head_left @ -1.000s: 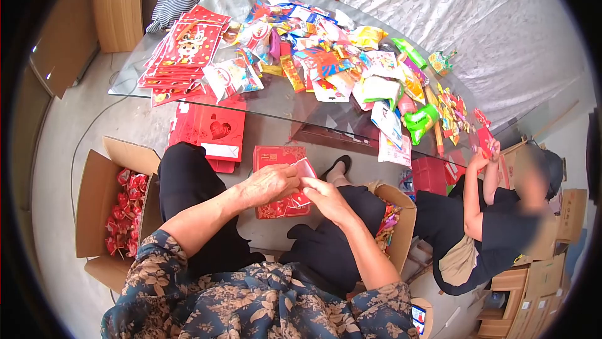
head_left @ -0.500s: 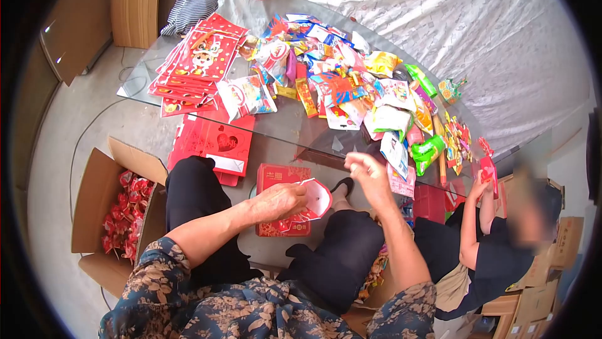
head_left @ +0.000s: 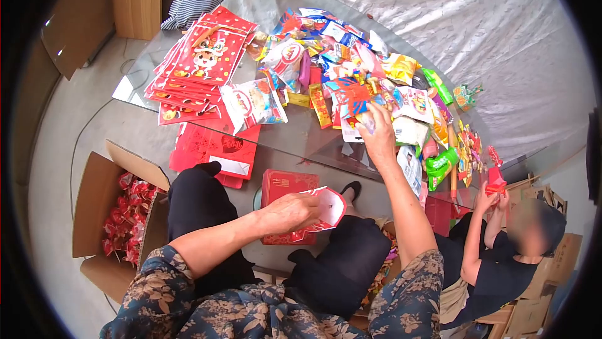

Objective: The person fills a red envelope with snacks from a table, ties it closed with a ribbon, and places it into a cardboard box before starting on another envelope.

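My left hand is closed on a small red paper box, tipped so that its white inside shows. It is held above a red patterned carton beyond my knees. My right hand reaches over the near side of a pile of snack packets on the glass table. Its fingers are bent with the thumb apart, right at a small pale wrapper. Close by lie a blue and orange packet and a white bag.
Red printed bags are stacked on the table's left, beside a white snack bag. An open cardboard box of red-wrapped items stands on the floor at left. At right, another person holds a red box.
My right hand has moved forward from above my knee to the snack pile. My left hand, with the red paper box, has shifted slightly right.
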### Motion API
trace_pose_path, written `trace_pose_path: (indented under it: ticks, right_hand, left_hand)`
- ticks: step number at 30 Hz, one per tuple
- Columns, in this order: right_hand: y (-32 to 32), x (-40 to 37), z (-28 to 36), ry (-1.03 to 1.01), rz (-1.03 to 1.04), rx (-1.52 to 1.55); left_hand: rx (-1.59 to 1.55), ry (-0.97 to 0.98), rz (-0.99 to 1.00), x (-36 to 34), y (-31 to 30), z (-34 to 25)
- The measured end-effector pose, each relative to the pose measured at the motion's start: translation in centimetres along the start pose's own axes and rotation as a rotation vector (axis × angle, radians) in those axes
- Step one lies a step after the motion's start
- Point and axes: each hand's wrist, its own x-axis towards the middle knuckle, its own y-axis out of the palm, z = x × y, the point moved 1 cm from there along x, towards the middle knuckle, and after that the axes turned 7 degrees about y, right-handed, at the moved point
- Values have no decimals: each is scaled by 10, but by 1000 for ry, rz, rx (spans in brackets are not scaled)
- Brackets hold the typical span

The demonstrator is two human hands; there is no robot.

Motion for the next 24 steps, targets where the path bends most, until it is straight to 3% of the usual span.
trace_pose_path:
  ticks: [3,8,19,24]
  right_hand:
    - [11,12,4,-24,-76,-47]
    - [23,25,7,-17,-16,80]
    - [20,15,30,-194,-71,-331]
    - [21,43,9,-152,-136,-232]
  left_hand:
    - [-69,-37,-59,1,1,-2]
    - [-45,-29,-59,1,-2,-2]
    - [-35,-20,-33,2,1,-4]
    - [-3,2,-21,2,-2,-2]
